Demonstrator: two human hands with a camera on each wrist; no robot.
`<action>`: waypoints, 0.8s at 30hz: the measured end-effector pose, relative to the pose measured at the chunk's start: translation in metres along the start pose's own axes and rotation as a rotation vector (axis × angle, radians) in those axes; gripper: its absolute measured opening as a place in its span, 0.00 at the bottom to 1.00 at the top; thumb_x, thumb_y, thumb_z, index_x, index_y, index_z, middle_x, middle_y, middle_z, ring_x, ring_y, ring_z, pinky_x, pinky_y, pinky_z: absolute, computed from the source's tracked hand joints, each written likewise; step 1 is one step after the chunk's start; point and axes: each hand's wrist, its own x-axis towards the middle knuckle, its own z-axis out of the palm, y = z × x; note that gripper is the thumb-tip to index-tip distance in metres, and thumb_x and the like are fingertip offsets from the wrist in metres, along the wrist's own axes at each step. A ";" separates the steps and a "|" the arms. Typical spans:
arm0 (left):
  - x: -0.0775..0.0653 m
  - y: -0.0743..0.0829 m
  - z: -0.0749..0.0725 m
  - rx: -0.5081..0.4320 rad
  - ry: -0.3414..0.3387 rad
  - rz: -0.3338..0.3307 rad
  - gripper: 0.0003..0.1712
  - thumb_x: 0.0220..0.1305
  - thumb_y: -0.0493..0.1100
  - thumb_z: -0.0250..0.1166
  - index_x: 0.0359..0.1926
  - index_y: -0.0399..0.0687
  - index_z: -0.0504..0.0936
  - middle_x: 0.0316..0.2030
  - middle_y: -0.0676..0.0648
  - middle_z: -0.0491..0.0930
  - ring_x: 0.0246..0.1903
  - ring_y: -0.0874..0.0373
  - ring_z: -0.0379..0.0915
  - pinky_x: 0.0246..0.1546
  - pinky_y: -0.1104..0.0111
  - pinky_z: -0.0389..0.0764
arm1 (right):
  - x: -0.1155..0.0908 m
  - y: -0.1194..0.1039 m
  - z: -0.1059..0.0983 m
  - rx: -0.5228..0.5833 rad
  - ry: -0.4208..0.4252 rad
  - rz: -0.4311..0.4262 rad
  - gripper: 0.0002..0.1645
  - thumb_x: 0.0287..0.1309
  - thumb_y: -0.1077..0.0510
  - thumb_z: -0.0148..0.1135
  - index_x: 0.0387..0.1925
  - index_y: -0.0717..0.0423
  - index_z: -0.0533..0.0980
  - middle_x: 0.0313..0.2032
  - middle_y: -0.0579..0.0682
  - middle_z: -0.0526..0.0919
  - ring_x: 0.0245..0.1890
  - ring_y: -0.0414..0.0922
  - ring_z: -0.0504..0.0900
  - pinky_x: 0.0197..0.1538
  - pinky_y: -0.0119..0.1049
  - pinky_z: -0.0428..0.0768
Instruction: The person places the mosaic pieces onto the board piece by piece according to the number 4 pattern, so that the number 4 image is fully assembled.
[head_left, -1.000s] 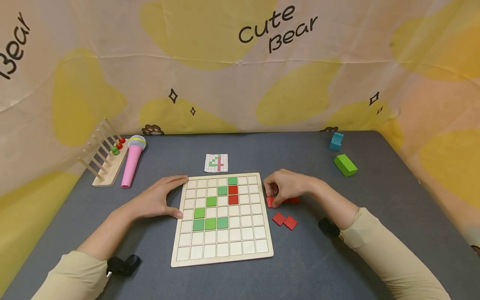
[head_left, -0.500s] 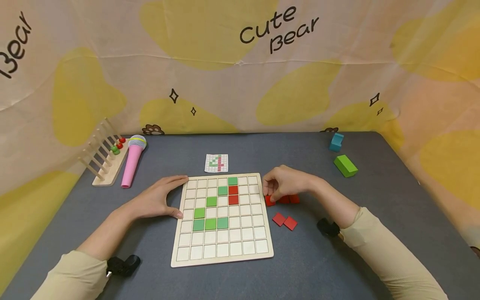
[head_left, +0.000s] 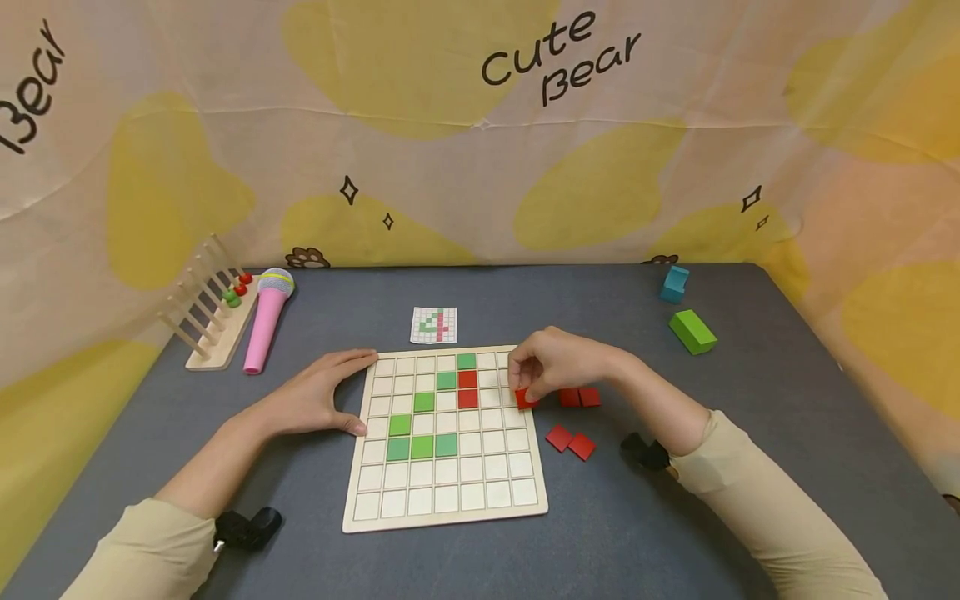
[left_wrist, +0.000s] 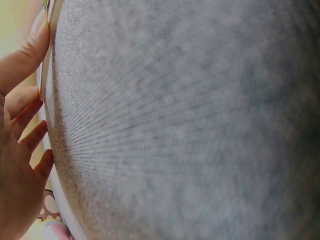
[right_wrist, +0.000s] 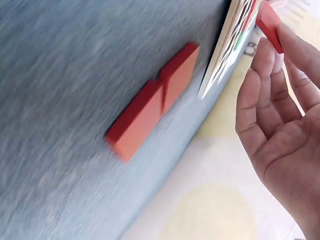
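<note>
A wooden grid board lies on the table, with several green tiles in a slanting, hooked pattern and two red tiles set in its squares. My left hand rests at the board's left edge, thumb and fingers spread apart and touching it. Between thumb and fingers my right hand pinches a red square tile over the board's right edge. Two more red tiles lie side by side on the table near that hand, and another pair of red tiles sits closer to me.
A small printed pattern card lies behind the board. At the back left are a pink toy microphone and a peg rack with red and green beads. A blue block and a green block stand at the back right.
My right hand has lifted a red tile from the back group and carried it left, over the board's right edge. The left hand stays in place on the board.
</note>
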 end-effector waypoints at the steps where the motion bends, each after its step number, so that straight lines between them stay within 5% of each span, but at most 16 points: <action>1: 0.000 0.000 0.000 0.002 0.000 0.000 0.60 0.42 0.64 0.78 0.72 0.43 0.64 0.71 0.39 0.65 0.70 0.38 0.60 0.67 0.40 0.63 | 0.002 -0.002 0.001 0.002 0.004 -0.003 0.10 0.49 0.67 0.70 0.32 0.51 0.81 0.29 0.44 0.83 0.31 0.38 0.79 0.38 0.31 0.81; 24: 0.001 0.000 0.000 0.001 0.003 0.009 0.61 0.41 0.65 0.78 0.72 0.42 0.65 0.71 0.39 0.66 0.70 0.38 0.60 0.67 0.41 0.62 | 0.035 -0.043 0.038 -0.018 0.107 0.008 0.12 0.51 0.71 0.61 0.33 0.53 0.82 0.29 0.45 0.85 0.30 0.33 0.78 0.38 0.24 0.77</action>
